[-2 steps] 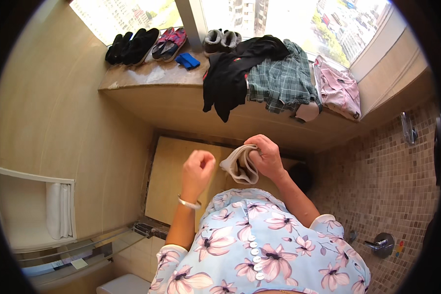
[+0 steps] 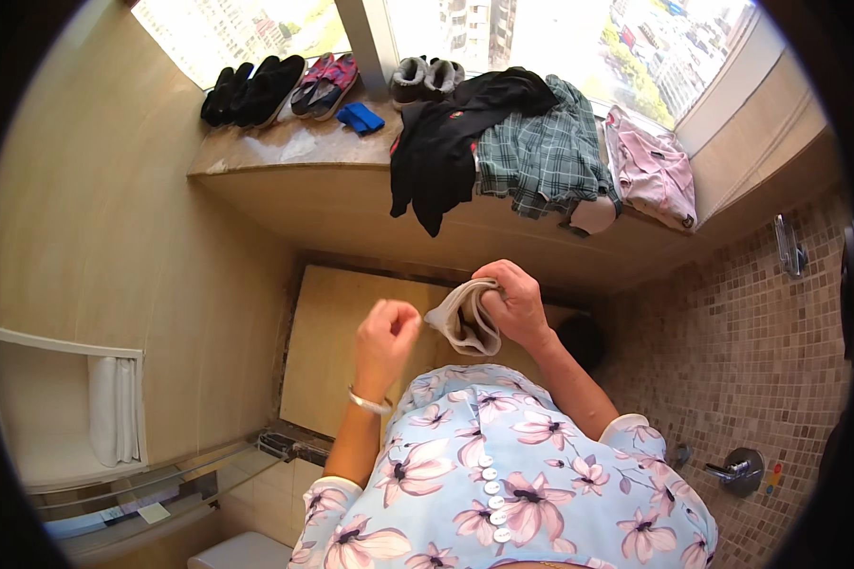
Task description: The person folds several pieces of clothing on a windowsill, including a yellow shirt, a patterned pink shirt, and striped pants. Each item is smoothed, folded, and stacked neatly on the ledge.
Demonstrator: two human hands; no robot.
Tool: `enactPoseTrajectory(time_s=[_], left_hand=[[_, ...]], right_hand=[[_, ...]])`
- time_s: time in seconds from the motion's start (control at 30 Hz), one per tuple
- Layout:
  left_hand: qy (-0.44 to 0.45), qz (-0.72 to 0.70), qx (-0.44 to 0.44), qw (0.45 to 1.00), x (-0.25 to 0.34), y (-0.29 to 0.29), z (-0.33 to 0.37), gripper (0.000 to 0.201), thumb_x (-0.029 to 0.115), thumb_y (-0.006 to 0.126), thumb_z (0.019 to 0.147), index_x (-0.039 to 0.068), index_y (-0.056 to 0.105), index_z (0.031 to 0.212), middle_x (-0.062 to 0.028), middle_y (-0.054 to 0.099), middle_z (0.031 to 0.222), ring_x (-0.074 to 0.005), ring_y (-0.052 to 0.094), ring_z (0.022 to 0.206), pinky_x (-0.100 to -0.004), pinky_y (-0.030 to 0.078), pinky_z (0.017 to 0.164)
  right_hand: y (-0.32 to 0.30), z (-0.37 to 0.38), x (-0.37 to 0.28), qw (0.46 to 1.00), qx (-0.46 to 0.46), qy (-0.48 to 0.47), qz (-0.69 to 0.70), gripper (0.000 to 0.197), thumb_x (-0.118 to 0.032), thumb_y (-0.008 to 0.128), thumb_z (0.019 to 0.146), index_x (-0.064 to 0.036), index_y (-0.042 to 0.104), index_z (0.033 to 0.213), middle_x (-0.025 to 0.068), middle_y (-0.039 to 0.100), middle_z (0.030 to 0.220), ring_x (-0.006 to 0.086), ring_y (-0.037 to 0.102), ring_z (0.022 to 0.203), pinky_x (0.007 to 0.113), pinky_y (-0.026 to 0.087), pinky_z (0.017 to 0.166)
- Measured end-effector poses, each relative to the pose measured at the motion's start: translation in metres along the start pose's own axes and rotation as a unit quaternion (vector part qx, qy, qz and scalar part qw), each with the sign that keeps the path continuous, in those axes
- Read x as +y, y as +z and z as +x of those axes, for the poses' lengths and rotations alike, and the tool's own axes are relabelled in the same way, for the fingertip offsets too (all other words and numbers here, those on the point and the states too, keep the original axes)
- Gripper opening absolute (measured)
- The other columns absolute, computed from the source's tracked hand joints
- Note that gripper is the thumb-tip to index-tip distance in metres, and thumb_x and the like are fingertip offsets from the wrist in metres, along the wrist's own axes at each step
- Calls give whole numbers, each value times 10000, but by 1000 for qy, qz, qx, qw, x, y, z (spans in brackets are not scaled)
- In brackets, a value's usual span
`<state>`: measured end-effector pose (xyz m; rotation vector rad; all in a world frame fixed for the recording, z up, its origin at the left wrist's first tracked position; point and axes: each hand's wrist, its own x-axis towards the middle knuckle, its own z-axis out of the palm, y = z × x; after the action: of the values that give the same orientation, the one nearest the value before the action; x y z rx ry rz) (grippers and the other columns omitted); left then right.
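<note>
My right hand [image 2: 517, 303] grips a light beige piece of cloth [image 2: 464, 321], bunched so that its edges curve round a dark opening. Its shape resembles a sock, but the exact kind does not show clearly. A little to the left is my left hand [image 2: 387, 339], its fingers curled in and slightly blurred. Whatever they may pinch is hidden. A small gap separates that hand from the pointed left end of the cloth. Both hands are in front of my body, above a pale yellowish floor panel [image 2: 337, 341].
On the window ledge are dark shoes [image 2: 268, 90], colourful shoes [image 2: 324, 87], a folded blue cloth [image 2: 360, 119], grey lined shoes [image 2: 427, 80], a black garment [image 2: 436, 156], green plaid clothing [image 2: 546, 156] and a pink shirt [image 2: 650, 175]. A wall niche holds white towels [image 2: 114, 410]. A tap handle [image 2: 737, 471] projects at right.
My left hand has shifted slightly down and to the right, nearer the beige cloth. My right hand and the cloth stay nearly still.
</note>
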<state>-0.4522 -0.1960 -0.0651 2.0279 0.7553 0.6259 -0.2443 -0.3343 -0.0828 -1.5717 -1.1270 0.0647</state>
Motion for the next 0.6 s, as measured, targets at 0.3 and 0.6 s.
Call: enactPoseTrajectory(time_s=[0.3,0.6], left_hand=[[251,96,-77,960,-5,28,-25,219,15,763,867,42,742,1082,-123,742,1104,-330,723,914,-390,595,779],[325,81,-38,941,-15,23,-6,227,-37,748,835,55,674,1029,-102,709,1043,-305,703,903,-389,592,750]], right_hand=[[0,5,-7,995,10,84,59,235,55,592,831,14,720,1024,107,684,916,176,641,736,296,531,676],[-14,13,1,992,53,112,38,227,36,592,848,15,727,1029,81,700,896,140,625,741,284,524,687]])
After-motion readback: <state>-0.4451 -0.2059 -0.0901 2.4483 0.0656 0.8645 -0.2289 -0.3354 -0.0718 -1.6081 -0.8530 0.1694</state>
